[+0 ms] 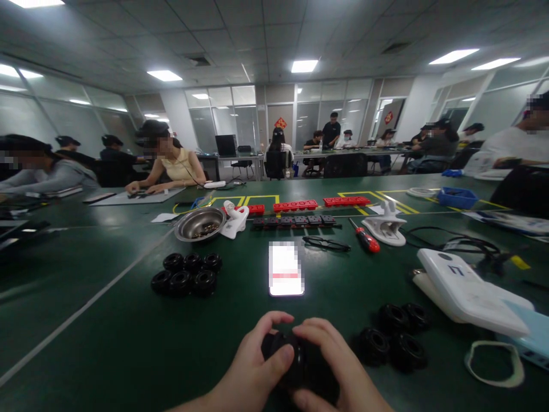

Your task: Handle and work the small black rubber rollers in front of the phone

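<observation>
Close to the front edge of the view, my left hand (pixel 257 363) is wrapped round a glossy black round part (pixel 297 359), its thumb lying across the part. My right hand (pixel 338 357) curves round the right side of the same part, with fingertips against its top and right edge. The part's underside is hidden by my hands. Several similar black ring-shaped parts (pixel 180 280) sit in two rows to the left. Several more black ring-shaped parts (pixel 407 350) lie just right of my right hand.
Ahead lies a lit phone (pixel 286 269). Beyond are a metal bowl (pixel 199 224) of small parts, red strips (pixel 295 205), a black strip (pixel 295 222), glasses (pixel 326 244) and a screwdriver (pixel 365 237). A white device (pixel 467 292) stands at right. People sit at tables around.
</observation>
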The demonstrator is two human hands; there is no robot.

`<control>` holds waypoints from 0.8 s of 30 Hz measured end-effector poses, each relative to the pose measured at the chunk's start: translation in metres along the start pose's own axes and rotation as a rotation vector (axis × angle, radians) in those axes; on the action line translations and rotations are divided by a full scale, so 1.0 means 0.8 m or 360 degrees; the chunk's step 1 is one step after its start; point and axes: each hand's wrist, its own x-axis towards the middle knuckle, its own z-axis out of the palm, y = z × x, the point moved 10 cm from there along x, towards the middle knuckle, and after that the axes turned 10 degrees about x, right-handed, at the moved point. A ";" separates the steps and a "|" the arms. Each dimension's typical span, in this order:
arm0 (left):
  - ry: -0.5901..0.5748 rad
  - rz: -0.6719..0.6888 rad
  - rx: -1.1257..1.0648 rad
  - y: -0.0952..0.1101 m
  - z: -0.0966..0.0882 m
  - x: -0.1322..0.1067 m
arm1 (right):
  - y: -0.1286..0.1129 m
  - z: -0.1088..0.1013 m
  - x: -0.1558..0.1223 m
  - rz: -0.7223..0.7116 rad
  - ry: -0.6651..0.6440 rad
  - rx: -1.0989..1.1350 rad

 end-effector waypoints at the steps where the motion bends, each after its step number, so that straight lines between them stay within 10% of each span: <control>1: -0.0004 0.0002 -0.0042 0.000 0.001 -0.001 | 0.003 -0.003 0.000 0.0039 0.0038 0.0022; 24: -0.0062 0.0025 0.0042 -0.004 0.002 0.004 | 0.008 -0.003 0.007 0.0107 0.0001 0.0023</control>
